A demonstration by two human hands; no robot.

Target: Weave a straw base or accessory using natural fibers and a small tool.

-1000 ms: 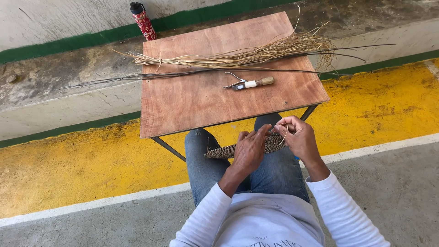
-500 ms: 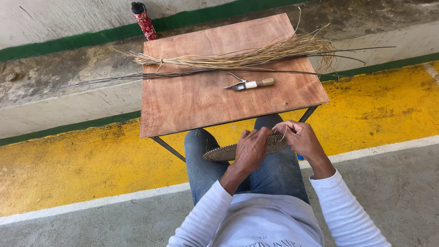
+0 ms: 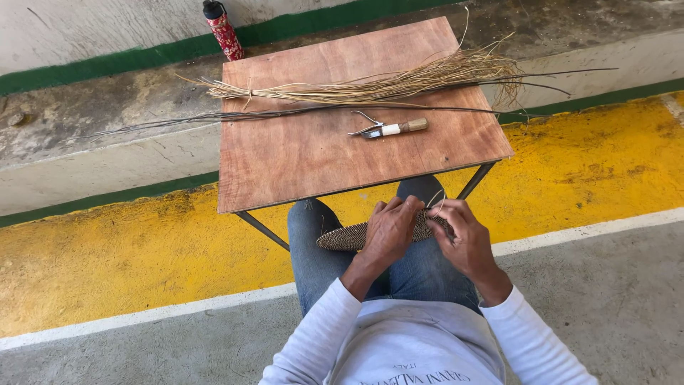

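Hands barely shifted versus a second earlier: both stayed on the woven disc (image 3: 342, 237) over the lap, below the table's near edge. Left hand (image 3: 390, 229) had slid a bit further across the disc's top, fingers curled down over it, closed on the weave. Disc lay flat-ish, dark patterned rim poking out to the left of that hand; its middle and right part were covered by the hands. Right hand (image 3: 459, 235) pinched the disc's right edge, fingers closed; a thin pale strand (image 3: 436, 198) looped up just above it. Could not make out whether the fingertips held the strand or only the rim.

Nothing on the wooden table (image 3: 299, 164) had moved: tied bundle of pale fibres (image 3: 370, 87) across the far side, long dark stems (image 3: 285, 112) just beside it, running past both table edges, small tool with wooden handle (image 3: 388, 129) near the middle. Red bottle (image 3: 223, 30) stood behind the far left corner, its top cut by the frame edge. Tool's metal end too small to read.
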